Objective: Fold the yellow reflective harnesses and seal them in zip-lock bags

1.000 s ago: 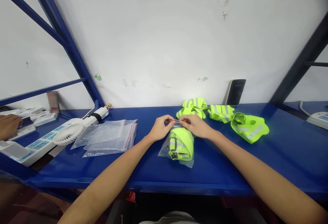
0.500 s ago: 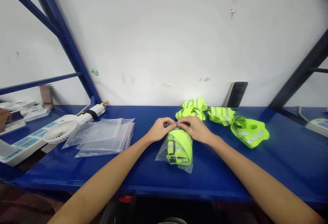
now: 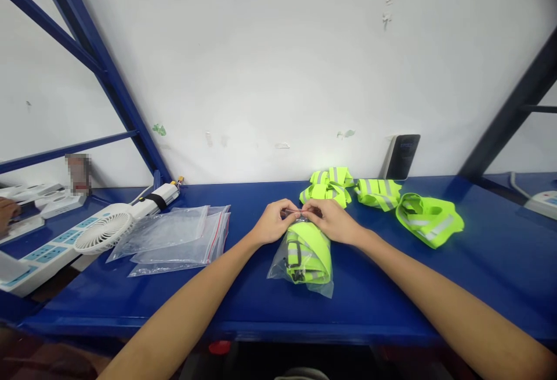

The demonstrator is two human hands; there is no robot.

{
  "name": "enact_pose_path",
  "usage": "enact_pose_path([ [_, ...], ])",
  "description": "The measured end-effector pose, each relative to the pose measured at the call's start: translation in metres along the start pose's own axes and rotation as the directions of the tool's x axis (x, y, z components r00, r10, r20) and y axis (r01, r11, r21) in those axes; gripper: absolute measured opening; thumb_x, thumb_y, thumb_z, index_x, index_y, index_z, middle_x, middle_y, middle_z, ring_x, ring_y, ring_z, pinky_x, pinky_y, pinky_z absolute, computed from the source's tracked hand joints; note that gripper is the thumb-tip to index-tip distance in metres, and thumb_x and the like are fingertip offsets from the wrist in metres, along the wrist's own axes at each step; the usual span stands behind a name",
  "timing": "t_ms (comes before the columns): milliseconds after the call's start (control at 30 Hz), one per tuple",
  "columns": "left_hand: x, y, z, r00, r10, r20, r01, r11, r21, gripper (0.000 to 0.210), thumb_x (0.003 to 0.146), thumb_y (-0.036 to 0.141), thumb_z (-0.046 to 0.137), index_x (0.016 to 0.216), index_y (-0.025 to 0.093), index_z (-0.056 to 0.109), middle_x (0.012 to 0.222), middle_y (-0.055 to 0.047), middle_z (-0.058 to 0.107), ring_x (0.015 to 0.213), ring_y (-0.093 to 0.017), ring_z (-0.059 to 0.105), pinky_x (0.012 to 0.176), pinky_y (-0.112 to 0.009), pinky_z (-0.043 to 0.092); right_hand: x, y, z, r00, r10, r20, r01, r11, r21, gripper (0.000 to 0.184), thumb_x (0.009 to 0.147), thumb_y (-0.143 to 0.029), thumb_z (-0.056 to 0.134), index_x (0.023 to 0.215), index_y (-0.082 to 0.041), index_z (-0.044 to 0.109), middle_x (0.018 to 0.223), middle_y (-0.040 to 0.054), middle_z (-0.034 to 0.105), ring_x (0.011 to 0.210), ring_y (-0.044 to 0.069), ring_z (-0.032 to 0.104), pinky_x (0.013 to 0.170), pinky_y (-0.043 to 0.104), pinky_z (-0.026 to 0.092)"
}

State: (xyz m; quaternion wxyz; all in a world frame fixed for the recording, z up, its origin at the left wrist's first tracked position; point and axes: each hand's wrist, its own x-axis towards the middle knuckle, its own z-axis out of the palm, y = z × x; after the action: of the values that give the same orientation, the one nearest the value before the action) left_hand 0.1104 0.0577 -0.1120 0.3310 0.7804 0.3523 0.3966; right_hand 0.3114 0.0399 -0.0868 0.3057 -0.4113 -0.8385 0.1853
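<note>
A clear zip bag (image 3: 278, 262) lies on the blue table in front of me, its mouth pointing away. Inside it is a rolled neon-yellow reflective strap (image 3: 314, 252) with grey bands and a black buckle. My left hand (image 3: 276, 221) pinches the bag's top edge between thumb and fingers. Close beside it, my right hand (image 3: 329, 219) pinches the same edge, the two thumbs nearly touching. Fingers cover most of the closure.
Flat zip bags (image 3: 174, 235) are stacked at left, near a white fan (image 3: 103, 233) and a power strip (image 3: 52, 249). More neon reflective straps (image 3: 429, 217) lie at the back right. A phone (image 3: 402, 156) leans on the wall. A person's hand (image 3: 7, 213) shows at far left.
Both hands stay pinched on the bag's top edge, with only small finger shifts. The view has tilted slightly, so the bag appears a little lower and farther right.
</note>
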Motion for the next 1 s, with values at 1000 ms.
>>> enact_pose_path([
  [1000,0.0009,0.0028,-0.0048,0.997,-0.053,0.063,0.053,0.999,0.006,0.030,0.087,0.039,0.062,0.097,0.014,0.075,0.095,-0.010,0.076,0.082,-0.020,0.068,0.073,-0.028,0.051,0.0038,0.0029,0.0029,0.986,0.167,-0.018,-0.159,0.964,0.214,0.024,0.083,-0.033,0.060,0.085,-0.015,0.077,0.080,0.0058,0.075,0.072,0.020,0.063,0.065,0.029,0.044],
])
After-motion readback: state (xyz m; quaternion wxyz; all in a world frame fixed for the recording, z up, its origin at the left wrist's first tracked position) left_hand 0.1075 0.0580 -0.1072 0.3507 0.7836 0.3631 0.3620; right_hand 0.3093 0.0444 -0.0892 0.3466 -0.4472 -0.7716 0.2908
